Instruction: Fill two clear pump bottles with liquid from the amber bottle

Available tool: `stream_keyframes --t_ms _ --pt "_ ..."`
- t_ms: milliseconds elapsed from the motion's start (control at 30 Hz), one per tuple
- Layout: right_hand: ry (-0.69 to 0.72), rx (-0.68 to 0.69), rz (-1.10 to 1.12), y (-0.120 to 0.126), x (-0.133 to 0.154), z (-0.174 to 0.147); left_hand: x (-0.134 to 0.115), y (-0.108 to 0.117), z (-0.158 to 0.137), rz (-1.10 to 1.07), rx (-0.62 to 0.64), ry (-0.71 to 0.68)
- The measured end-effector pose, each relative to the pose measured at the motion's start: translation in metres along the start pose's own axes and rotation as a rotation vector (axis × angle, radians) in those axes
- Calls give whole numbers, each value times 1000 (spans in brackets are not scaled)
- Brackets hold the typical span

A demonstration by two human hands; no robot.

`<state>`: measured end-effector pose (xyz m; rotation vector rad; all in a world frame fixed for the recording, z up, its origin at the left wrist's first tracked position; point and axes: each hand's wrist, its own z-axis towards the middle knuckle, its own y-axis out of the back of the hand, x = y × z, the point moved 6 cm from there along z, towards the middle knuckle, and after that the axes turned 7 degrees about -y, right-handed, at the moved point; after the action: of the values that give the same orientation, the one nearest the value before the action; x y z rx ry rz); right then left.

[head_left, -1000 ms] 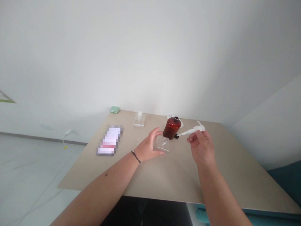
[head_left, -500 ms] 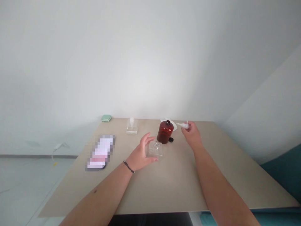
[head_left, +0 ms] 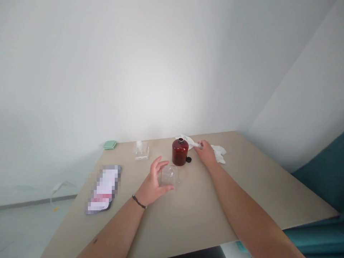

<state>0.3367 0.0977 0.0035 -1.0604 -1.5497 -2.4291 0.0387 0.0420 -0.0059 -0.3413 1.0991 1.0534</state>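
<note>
My left hand (head_left: 153,181) curves its thumb and fingers round the sides of a small clear square bottle (head_left: 170,177), which appears to rest on the table. My right hand (head_left: 205,153) pinches a small white pump head (head_left: 198,146), blurred by motion, with its narrow end pointing left. Between the hands stands a dark red-brown bottle (head_left: 180,153) with an open neck. Beside its base lies a black cap (head_left: 188,159). White tissue (head_left: 189,140) lies behind the bottle, and another crumpled tissue (head_left: 219,153) is right of my right hand.
At the back left stands another clear square bottle (head_left: 142,152) with a white top. A green case (head_left: 110,144) sits at the table's far left corner. A phone (head_left: 104,188), its screen pixelated, lies on the left. A wall rises behind the table (head_left: 188,218).
The view has swung right and tilted. My right hand has moved slightly toward the red-brown bottle with the pump head. The crumpled tissue on the right now shows. My left hand stays round the clear bottle.
</note>
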Motion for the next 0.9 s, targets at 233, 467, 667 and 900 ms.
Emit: stream_keyframes --t_ms 233,467,667,900 --pt "26 30 -92 -4 0 -4 1 -1 1 13 5 19" --pt "-1 52 -135 -7 -3 -5 3 -1 -1 83 29 67" --pt "8 42 -107 -4 0 -8 6 -1 -1 60 30 104" --pt "176 14 -40 4 16 -20 12 -1 -1 -17 49 136"
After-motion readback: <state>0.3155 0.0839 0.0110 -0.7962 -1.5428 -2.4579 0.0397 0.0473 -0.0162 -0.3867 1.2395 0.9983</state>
